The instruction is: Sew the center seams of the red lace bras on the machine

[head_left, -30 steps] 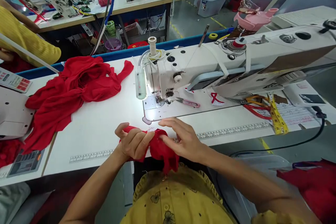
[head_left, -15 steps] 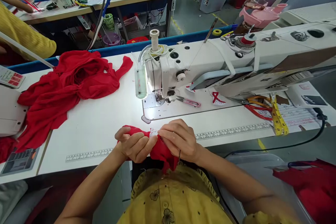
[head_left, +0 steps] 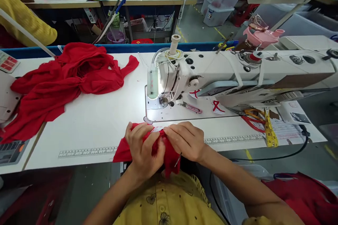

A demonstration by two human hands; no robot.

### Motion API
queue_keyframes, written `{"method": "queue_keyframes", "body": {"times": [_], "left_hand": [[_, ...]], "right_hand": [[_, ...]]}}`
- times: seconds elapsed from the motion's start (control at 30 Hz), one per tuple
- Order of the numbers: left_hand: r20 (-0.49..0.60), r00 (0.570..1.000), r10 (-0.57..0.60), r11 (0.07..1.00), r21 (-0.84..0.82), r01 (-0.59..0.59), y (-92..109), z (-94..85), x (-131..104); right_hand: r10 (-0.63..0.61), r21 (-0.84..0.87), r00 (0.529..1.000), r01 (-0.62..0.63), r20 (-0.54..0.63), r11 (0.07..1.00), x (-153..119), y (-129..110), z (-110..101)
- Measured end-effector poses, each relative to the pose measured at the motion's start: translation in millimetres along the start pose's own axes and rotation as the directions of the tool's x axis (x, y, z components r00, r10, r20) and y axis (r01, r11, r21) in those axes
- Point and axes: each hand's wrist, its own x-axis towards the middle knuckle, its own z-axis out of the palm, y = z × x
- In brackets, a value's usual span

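Both hands are at the front edge of the sewing table, on a piece of red fabric (head_left: 123,150) with a small white patch (head_left: 157,129) at its upper edge. My left hand (head_left: 145,147) has its fingers bent over the cloth, thumb near the index finger, gripping it left of the patch. My right hand (head_left: 186,140) pinches the fabric at the patch's right end. A thin dark metal tip (head_left: 178,160) pokes out below the right palm; its kind is hidden. Just beyond the hands is the sewing machine's needle area (head_left: 164,101).
Pink-handled thread snips (head_left: 192,108) and a white scrap with red ribbon (head_left: 218,107) lie by the machine. Orange-handled scissors (head_left: 253,116) and a yellow tape measure (head_left: 269,130) are right. A red garment pile (head_left: 92,74) lies left. Another person's yellow sleeve (head_left: 26,14) shows far left.
My left hand has lifted and turned, its fingers now more upright over the cloth, and more fabric shows on its left. My right hand keeps its pinch. The camera view has shifted.
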Motion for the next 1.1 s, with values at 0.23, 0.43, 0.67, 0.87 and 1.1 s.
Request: {"method": "queue_keyframes", "body": {"times": [0.23,0.43,0.67,0.87,1.1], "left_hand": [[-0.046,0.962,0.268,0.962,-0.048,-0.27,-28.2,2.1,3.9],[0.036,0.96,0.276,0.961,-0.039,-0.275,-35.8,1.2,3.9],[0.685,0.726,-0.059,0.887,-0.297,0.353,-43.9,-24.5,43.9],[0.977,0.139,-0.162,0.433,-0.056,0.9,-69.0,-39.2,76.9],[0.986,0.005,-0.165,0.304,0.046,0.952,-87.3,-54.5,73.8]], "right_hand": [[-0.012,-0.004,0.998,0.012,0.059,1.0,0.4,-0.5,-2.3],[-0.01,-0.004,0.994,0.011,0.109,1.0,6.1,-3.6,-4.5],[0.206,0.372,0.887,-0.371,0.412,0.851,18.4,0.6,1.6],[0.305,0.501,0.615,-0.779,0.727,0.377,24.0,-4.9,16.9],[0.23,0.536,0.573,-0.818,0.786,0.208,28.8,-18.5,23.5]]}}
